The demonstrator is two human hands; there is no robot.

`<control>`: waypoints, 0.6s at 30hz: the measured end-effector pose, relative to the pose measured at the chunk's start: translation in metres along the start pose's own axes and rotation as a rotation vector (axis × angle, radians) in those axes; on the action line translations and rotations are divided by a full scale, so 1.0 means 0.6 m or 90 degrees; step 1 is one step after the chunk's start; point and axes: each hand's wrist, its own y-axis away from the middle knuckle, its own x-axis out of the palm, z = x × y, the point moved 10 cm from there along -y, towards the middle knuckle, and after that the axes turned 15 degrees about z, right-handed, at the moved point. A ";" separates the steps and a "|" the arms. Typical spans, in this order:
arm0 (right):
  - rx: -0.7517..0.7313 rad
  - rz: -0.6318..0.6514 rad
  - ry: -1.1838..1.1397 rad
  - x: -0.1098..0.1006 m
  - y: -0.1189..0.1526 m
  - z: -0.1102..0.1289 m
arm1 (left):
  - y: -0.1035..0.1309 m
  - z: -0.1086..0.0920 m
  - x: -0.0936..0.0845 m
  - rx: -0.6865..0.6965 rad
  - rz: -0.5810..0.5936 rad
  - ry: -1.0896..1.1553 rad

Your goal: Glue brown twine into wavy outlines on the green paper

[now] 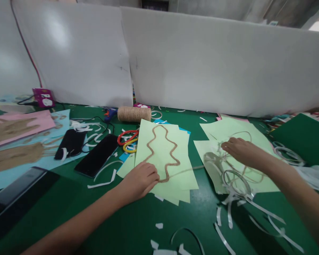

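A pale green sheet bears a wavy tree-like outline of brown twine. My left hand rests on the sheet's lower left, its fingers closed and pressing at the outline's bottom end. From that corner a loose strand stretches right toward my right hand. Its fingers are pinched together at the twine, above other pale green sheets. Loose loops of twine lie over those sheets. Just below the right hand sits a roll of white tape; the fingertips are partly blurred.
Behind the sheet lie a twine spool, a blue glue gun and red-and-yellow-handled scissors. Phones and pink and blue papers with brown shapes are at left. Paper strips litter the green table; white panels stand behind.
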 end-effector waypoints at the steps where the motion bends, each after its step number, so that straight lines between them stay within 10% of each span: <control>1: 0.030 -0.046 0.016 -0.012 0.008 0.022 | 0.001 0.000 0.001 0.001 0.003 -0.010; 8: -0.310 -0.156 -0.180 -0.059 0.050 0.347 | 0.001 -0.002 -0.002 -0.011 -0.018 -0.065; 18: -0.354 -0.213 -0.273 -0.052 0.025 0.358 | -0.004 0.014 -0.004 -0.090 -0.027 0.030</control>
